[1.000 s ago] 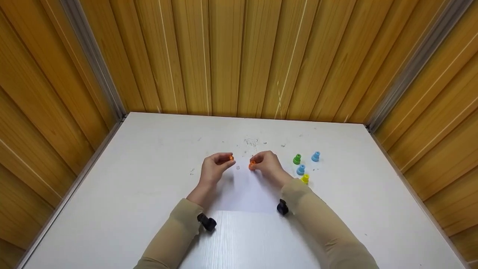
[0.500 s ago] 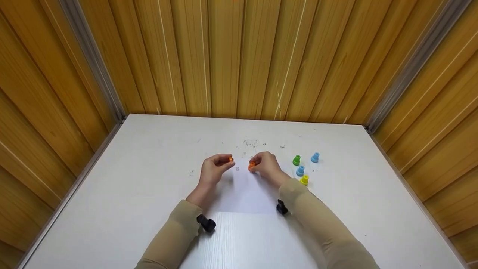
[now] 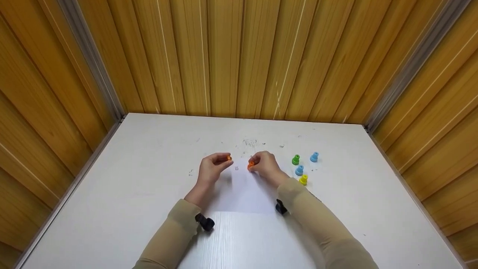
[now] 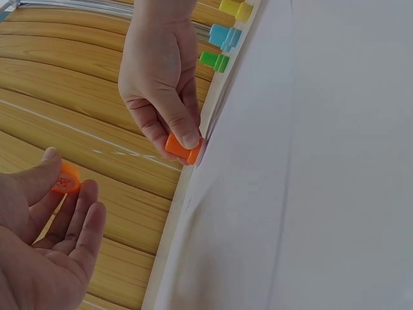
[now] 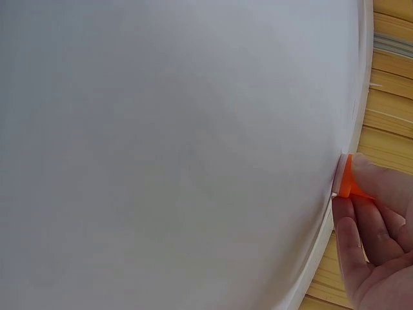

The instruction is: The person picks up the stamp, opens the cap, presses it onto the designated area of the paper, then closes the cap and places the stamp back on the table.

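My right hand [image 3: 266, 163] pinches an orange toy stamp [image 3: 251, 166], its base down at the white paper [image 3: 242, 198]. In the right wrist view the stamp's pale base [image 5: 338, 174] meets the white surface, and the thumb lies along its orange side. My left hand [image 3: 210, 170], raised to the left of the paper's far end, pinches a small round orange stamp cap [image 4: 66, 179] between thumb and fingers. A red pattern shows on the cap's face. A small grey printed mark [image 3: 236, 168] lies between the hands.
Right of my right hand stand a green stamp [image 3: 295, 159], a yellow stamp [image 3: 303, 180] and two blue stamps, one nearer [image 3: 299, 170] and one farther [image 3: 314, 157]. Wood-patterned walls [image 3: 220, 56] enclose the white table [image 3: 149, 149]. Dark scribbles [image 3: 250, 142] mark its surface.
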Demonstrator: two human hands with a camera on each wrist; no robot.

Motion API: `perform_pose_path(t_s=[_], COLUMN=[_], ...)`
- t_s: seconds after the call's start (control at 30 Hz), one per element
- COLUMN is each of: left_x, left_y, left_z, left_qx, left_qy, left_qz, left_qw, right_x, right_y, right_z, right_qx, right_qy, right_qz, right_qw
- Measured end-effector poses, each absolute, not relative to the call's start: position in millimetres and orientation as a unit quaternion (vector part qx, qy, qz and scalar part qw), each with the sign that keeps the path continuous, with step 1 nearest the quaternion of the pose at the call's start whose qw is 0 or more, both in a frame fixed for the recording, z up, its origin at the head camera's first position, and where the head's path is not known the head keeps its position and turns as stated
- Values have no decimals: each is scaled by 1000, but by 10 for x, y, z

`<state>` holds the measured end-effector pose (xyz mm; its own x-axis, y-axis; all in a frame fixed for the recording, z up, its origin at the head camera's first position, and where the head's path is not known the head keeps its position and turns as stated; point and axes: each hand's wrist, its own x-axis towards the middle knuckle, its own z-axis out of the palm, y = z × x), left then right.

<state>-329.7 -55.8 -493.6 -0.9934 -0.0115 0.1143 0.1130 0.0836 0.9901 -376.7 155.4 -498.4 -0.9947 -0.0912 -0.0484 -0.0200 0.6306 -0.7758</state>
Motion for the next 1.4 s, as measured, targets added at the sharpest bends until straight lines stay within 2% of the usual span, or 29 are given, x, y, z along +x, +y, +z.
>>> perform_pose_path(t_s=[0.3, 1.2, 1.4], left_x=[-3312, -3299, -3282], left_y=[-566, -574, -554], left_z=[-4941, -4945, -4913], left_qx=[-43, -54, -55], left_qy=[-738, -740, -743], left_qz=[-672, -668, -664], left_qw=[55, 57, 65], right_x=[-3768, -3791, -3773], right_y=[1547, 1597, 1683], right_z=[-4991, -5021, -4831], right_qx=[-36, -45, -39], right_qy=[907, 905, 886], right_qz=[-419, -420, -461], right_qw=[30, 43, 19])
